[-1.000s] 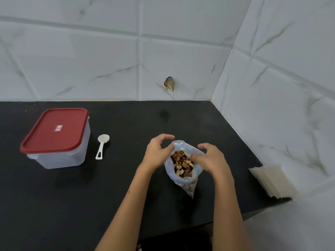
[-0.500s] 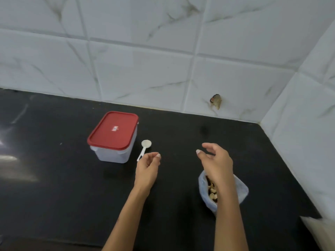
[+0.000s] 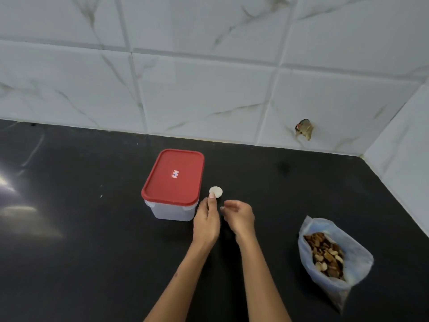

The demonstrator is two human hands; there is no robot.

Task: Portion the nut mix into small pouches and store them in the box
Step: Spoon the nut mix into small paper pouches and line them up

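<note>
My left hand lies over the white scoop, fingers curled around its handle (grip hidden, I cannot tell if it has closed); my right hand hangs loosely open, empty; the scoop, at three o'clock of the box, should be light, stiff, slippery; the floppy nut bag slumps at four o'clock, best held by its rim.
</note>
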